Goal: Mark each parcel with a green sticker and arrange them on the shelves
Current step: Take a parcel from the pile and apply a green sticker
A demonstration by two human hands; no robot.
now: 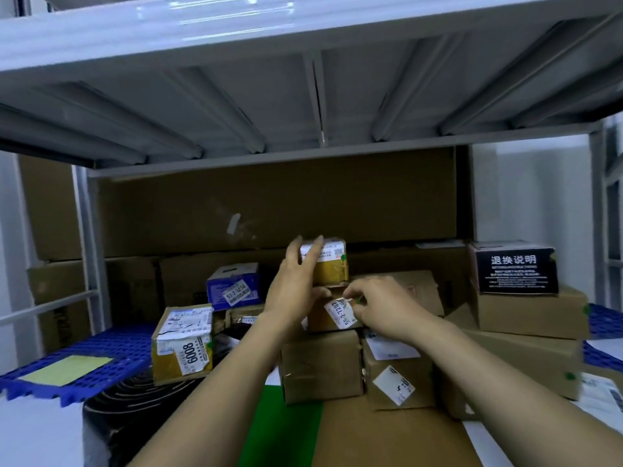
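— Doing what with the right hand [381,308]?
— Pinching a green sticker [360,300] between thumb and forefinger, held to the upper edge of the white label [340,313] on the middle parcel [318,321]. Looks like pressing it on; not yet smoothed flat.
— And with the left hand [295,284]?
— Laying straight fingers flat against the small top parcel [332,274], thumb tucked at its lower edge. Gripping nothing. Most likely bracing the stack against the push from the right.
— Marked already, up top?
— Yes: carries a green dot [343,257] beside its own label. Same on the taped parcel [182,348] numbered 6008, left of the stack, and on the big carton [526,358] to the right.
— Why piled so?
— Probably to keep labels facing outward for reading. Sits on a brown box [320,369], itself on a wide flat carton [387,439] across the front.
— Stickers drawn from where?
— Presumably from the green sheet [283,429] lying between the forearms, close to hand.
— Further out?
— Blue mat [111,348] at left under a yellow sheet [65,369], black box [515,271] with white print at right, grey shelf [236,106] overhead, long cartons [269,203] behind.
— Left to do?
— Finish this sticker, then check the blue box [232,281] behind; cannot tell whether marked.
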